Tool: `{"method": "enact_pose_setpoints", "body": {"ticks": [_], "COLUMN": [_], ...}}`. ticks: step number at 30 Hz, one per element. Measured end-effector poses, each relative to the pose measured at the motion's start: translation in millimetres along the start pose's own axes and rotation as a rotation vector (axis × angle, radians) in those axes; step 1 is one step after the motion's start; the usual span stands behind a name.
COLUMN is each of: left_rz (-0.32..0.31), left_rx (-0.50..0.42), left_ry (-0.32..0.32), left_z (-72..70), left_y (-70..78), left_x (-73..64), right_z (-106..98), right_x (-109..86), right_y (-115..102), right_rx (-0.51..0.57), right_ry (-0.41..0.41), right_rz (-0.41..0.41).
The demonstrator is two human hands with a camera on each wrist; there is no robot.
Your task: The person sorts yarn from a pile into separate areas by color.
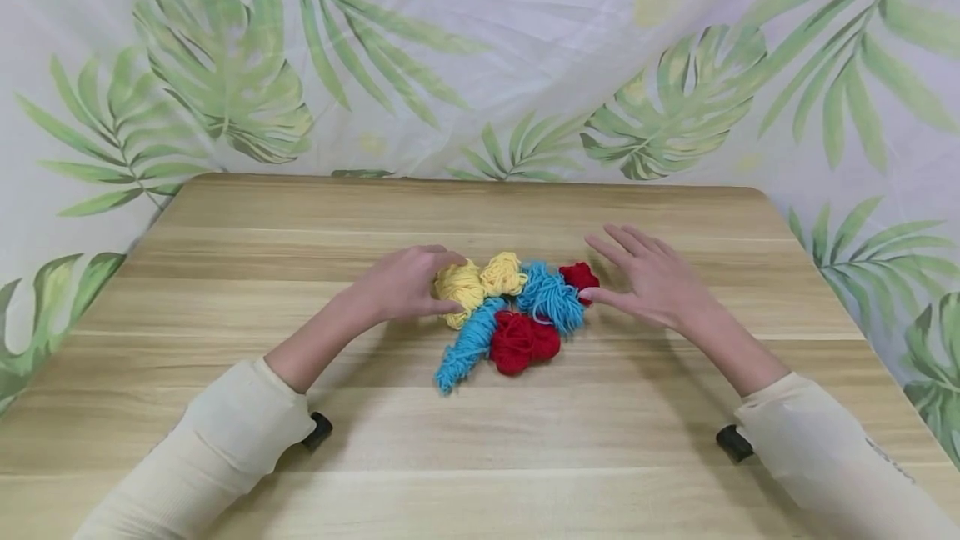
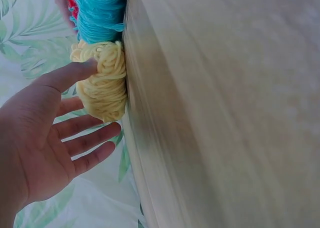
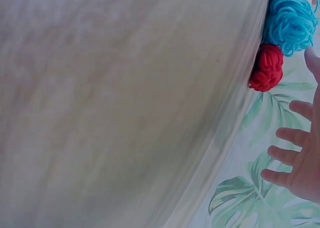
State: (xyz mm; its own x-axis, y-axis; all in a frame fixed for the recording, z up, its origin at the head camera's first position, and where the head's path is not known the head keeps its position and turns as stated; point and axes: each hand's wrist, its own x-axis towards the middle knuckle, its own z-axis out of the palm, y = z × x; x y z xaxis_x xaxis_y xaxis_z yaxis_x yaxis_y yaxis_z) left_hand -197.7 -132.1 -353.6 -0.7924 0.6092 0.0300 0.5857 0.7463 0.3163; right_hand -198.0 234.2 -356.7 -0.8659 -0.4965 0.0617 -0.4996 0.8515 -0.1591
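Skeins of yarn lie bunched in the middle of the table. A yellow yarn bundle (image 1: 459, 292) sits at the left, beside a smaller yellow bundle (image 1: 504, 273). In front are a long blue skein (image 1: 471, 344) and a red bundle (image 1: 517, 344); to the right, a looser blue skein (image 1: 553, 298) and a small red bundle (image 1: 580, 280). My left hand (image 1: 408, 283) is at the left yellow bundle, its thumb overlapping the yarn in the left wrist view and its other fingers extended. Fingers spread, my right hand (image 1: 652, 280) stands just right of the small red bundle, holding nothing.
The wooden table (image 1: 480, 498) has its far edge behind the yarn. A leaf-printed cloth (image 1: 540, 23) hangs beyond that edge. Black bands show under the left sleeve (image 1: 232, 419) and the right sleeve (image 1: 817, 432).
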Motion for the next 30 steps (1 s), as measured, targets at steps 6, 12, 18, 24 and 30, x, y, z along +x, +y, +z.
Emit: {"method": "enact_pose_setpoints", "body": {"ticks": [6, 12, 18, 24, 30], "left_rz": [-0.008, 0.001, 0.015, 0.024, -0.007], "left_rx": [-0.066, -0.133, -0.161, -0.172, -0.174], "left_ry": [-0.017, -0.050, -0.048, -0.039, -0.005], "left_z": [-1.3, -5.8, -11.3, -13.3, -16.5], "left_y": [-0.4, -2.1, -7.6, -9.4, -12.0], "left_x": [2.4, 5.6, 4.1, -2.1, -10.0], "right_z": [-1, -2, -3, -3, -3], "right_x": [2.2, 4.6, 6.4, 5.7, 8.3], "right_y": [-7, -10, -13, -15, -20], "right_rx": [-0.021, -0.015, 0.000, 0.026, 0.097], "right_ry": [0.022, 0.017, 0.012, -0.001, 0.014], "right_rz": [-0.040, -0.054, -0.060, -0.042, -0.045]}}
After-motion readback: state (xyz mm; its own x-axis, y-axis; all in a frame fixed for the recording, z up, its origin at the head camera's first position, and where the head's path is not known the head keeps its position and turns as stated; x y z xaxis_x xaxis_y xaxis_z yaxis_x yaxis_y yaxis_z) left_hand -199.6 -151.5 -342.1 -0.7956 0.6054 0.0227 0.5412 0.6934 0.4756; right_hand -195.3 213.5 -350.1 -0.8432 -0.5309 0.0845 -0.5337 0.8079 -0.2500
